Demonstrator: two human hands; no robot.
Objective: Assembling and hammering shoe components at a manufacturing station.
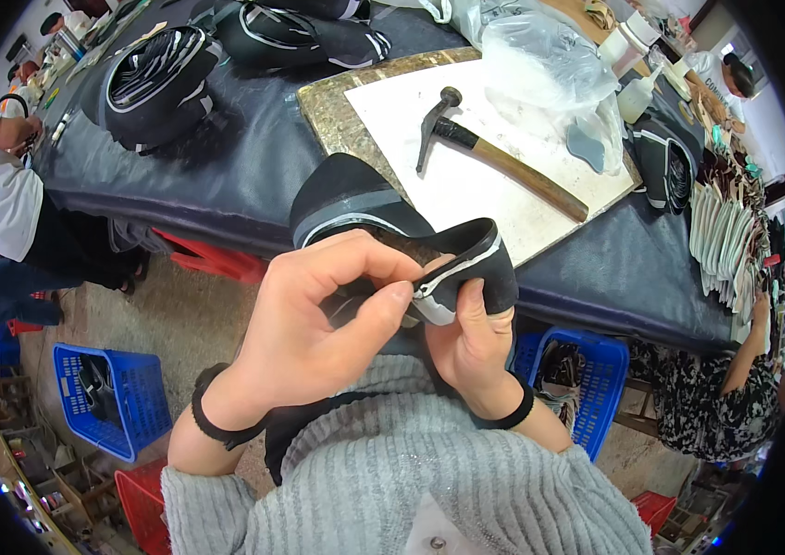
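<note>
Item: black shoe upper (383, 222) with white trim, held in mid-air before our chest, just off the near edge of the bench (226, 176).

- Left hand (318, 324): fingers pinched together on the upper's white-edged rim, thumb pressing at the fold.
- Right hand (471, 347): fingers clamped on the upper from below, at 4 o'clock of the left.
- Axis: the upper runs from 10 o'clock to 4 o'clock; its rim lies right at both sets of fingertips, both hands equally near.
- At 1 o'clock, well apart: hammer (494, 153) on a white board (466, 185).
- Room: open air over the floor; blue crates (110, 393) low at 8 and 4 o'clock.
</note>
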